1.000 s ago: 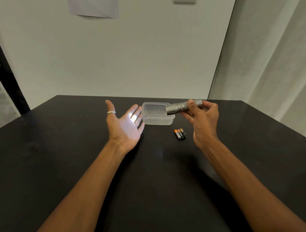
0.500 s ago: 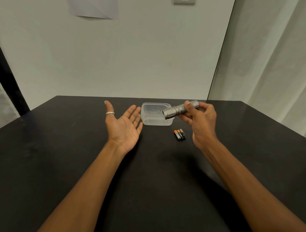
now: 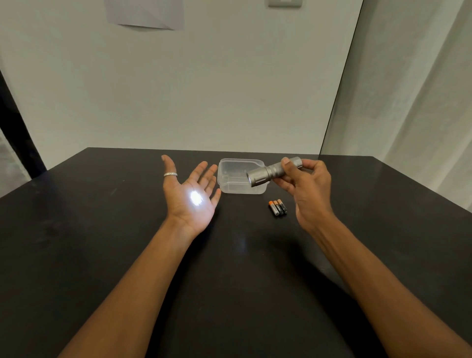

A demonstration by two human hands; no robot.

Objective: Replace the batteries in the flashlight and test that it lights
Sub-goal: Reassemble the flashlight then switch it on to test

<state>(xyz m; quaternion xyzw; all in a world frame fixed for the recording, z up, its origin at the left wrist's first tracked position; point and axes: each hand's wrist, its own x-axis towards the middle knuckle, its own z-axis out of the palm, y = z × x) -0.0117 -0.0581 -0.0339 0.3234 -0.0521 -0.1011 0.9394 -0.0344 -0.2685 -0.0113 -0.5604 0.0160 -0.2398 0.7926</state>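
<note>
The grey metal cylindrical flashlight (image 3: 274,170) is held above the black surface (image 3: 102,230), pinched round its ribbed barrel by the right hand (image 3: 305,185), its beam landing on the spread, empty left hand (image 3: 191,194). It looks rigid and smooth, so the knurled middle is likely the safest hold. Behind it sits a clear plastic tub (image 3: 237,186); three small batteries (image 3: 278,207) lie beside.

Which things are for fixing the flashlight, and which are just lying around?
For the job: grey metal flashlight held in the right hand; left hand, palm up, catching its light; three small orange-and-black batteries on the black table.
Just lying about: clear plastic tub; white paper sheet on the wall; wall switch plate.
</note>
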